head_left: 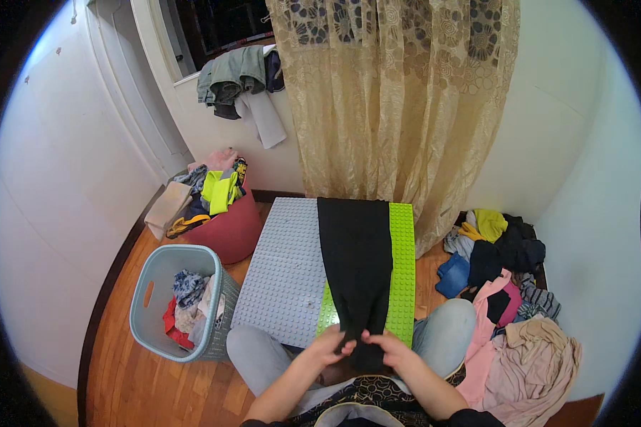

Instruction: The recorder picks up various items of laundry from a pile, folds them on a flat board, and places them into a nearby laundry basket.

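Observation:
A long black garment [356, 249], possibly trousers, lies lengthwise over a low table [281, 263] with a studded grey and lime-green top. Its far end spreads flat at the back edge of the table; toward me it narrows into gathered folds. The near end hangs past the table's front edge, between my knees. My left hand [330, 346] is closed on the left side of this end. Facing it, my right hand [392, 350] grips the right side, thumb pointing inward. A small gap separates the two hands, and cloth runs between them.
Left of the table stands a light blue laundry basket [139, 292] with some clothes inside. Behind it, a red tub [231, 229] is heaped with clothes. A clothes pile [527, 363] covers the floor at right. A beige curtain [399, 107] hangs behind the table; garments [242, 78] drape over the window ledge.

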The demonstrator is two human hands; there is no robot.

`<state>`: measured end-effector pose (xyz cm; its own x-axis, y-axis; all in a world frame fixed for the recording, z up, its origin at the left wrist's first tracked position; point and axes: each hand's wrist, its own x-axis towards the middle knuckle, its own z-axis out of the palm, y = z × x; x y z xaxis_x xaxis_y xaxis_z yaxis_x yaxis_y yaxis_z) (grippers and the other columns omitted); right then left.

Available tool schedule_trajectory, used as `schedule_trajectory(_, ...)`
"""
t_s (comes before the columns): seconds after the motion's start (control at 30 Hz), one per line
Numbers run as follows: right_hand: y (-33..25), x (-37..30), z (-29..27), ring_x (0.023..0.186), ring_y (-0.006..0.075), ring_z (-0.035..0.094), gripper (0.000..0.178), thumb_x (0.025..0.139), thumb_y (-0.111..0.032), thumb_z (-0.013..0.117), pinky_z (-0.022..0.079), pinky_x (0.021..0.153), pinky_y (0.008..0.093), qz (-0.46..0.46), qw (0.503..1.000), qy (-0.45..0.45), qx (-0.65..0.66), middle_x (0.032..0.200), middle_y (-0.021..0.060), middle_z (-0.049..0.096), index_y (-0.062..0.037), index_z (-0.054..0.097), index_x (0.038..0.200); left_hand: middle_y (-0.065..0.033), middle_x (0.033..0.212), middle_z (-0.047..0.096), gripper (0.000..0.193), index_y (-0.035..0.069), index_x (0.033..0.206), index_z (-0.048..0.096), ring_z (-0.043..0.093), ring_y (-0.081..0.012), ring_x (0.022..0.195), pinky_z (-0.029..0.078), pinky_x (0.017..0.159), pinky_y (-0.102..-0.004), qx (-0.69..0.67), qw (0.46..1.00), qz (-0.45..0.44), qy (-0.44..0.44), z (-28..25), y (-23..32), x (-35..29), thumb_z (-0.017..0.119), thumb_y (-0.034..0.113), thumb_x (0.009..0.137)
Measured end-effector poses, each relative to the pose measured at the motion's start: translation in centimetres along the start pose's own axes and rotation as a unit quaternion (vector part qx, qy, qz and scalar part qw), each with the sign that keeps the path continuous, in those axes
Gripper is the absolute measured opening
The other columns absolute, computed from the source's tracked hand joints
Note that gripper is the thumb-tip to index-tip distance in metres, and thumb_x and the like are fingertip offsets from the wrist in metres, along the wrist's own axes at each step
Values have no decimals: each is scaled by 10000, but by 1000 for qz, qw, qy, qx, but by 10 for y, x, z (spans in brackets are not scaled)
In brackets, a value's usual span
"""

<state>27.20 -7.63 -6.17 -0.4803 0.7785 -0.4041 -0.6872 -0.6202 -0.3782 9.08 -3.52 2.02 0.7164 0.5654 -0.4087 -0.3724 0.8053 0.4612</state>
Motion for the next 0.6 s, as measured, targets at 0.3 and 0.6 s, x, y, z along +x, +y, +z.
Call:
schedule_trajectory(0.3,12,-24,30,865,227,594,339,752,-8,636,498,779,380,-85,981,160,-75,997,105,603,-6,534,1076,-92,949,620,239,-20,1019,586,573,-171,864,468,772,-318,336,901,161,224,-26,-48,-24,618,58,796)
schedule_trajectory(0.6,11,-30,46,928,197,563,287,826,-83,558,457,817,338,-242,918,114,-294,1037,83,589,7,535,1097,-109,1033,588,353,-51,1085,523,568,-185,932,457,839,-316,20,986,52,156,-5,-34,-55,653,79,784)
